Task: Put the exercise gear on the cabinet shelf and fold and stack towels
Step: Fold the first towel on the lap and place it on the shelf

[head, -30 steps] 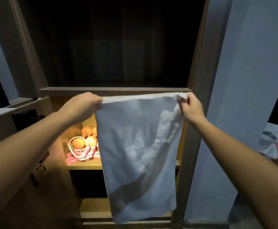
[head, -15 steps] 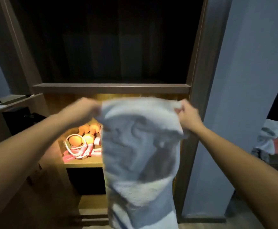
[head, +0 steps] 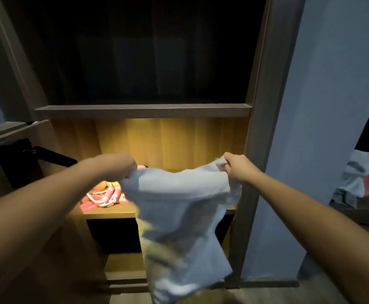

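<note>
On my feed the left hand (head: 117, 166) and right hand (head: 237, 168) each pinched a top corner of the white towel (head: 179, 211), fingers curled round the cloth. The towel hung slack and blurred before the lit cabinet shelf (head: 109, 212), where a pink jump rope (head: 104, 197) lay beside orange gear (head: 104, 184).

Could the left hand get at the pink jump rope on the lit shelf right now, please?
Likely not yet: the left hand is near the jump rope with nothing between them, but its fingers are occupied gripping the towel corner.
</note>
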### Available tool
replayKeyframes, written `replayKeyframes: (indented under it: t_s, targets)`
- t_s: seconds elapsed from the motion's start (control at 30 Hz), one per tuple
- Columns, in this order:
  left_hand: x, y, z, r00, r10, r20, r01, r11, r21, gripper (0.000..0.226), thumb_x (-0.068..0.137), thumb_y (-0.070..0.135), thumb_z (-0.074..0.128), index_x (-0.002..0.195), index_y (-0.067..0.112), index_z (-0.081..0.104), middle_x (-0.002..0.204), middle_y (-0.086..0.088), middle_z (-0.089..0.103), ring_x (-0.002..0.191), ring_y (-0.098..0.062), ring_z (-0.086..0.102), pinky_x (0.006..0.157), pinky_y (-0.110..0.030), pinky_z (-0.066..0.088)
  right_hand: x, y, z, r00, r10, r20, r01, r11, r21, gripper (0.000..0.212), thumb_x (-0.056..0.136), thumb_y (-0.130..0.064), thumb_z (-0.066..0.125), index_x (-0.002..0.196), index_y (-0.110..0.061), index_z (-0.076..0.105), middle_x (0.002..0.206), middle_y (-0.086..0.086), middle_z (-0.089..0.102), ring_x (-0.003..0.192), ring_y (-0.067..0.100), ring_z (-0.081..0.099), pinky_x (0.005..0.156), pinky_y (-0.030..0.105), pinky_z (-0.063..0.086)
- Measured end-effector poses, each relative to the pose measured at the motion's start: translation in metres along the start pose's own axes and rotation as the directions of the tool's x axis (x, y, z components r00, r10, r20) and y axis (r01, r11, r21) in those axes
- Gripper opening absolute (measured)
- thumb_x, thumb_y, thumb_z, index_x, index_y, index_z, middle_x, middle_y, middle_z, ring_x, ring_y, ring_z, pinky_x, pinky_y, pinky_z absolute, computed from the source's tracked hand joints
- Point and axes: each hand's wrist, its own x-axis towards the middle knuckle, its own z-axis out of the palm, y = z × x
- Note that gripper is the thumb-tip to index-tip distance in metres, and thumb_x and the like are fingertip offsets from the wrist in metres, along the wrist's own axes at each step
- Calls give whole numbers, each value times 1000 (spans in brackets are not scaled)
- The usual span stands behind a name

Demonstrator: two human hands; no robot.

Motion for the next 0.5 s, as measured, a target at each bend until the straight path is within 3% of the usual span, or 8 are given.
replayKeyframes:
  t_s: [0.07,0.2,0.3,0.5]
  targets:
    - [7,3,9,1000,-21,20,22,999,-33,14,93,12,55,81,17,60,79,-1,55,67,-15,46,60,-24,36,1,7,11,999,39,-15,-38,998,46,7,100,-30,50,98,-24,48,92,-3,55,76,12,54,60,21,44]
    - [17,-11,3,981,-64,-181,44,993,-113,28,97,16,53,71,24,47,72,3,51,65,-11,51,54,-21,35,8,12,-1,994,65,-94,-46,981,186,9,98,-34,51,99,-25,50,90,-6,55,77,12,54,57,21,40]
    - [20,-17,-12,961,-98,-258,59,986,-154,8,94,22,60,89,17,56,80,0,57,71,-14,56,56,-25,46,15,5,-15,982,76,-173,-26,962,272,9,98,-31,52,100,-23,50,85,-9,53,77,10,53,57,19,37]
    - [23,-17,-28,926,-213,-311,64,902,-427,67,83,9,73,139,18,37,115,-4,59,98,-23,63,69,-26,58,26,-5,-34,948,86,-307,57,901,430,12,100,-27,51,91,-19,51,83,-4,54,74,8,51,58,21,39]
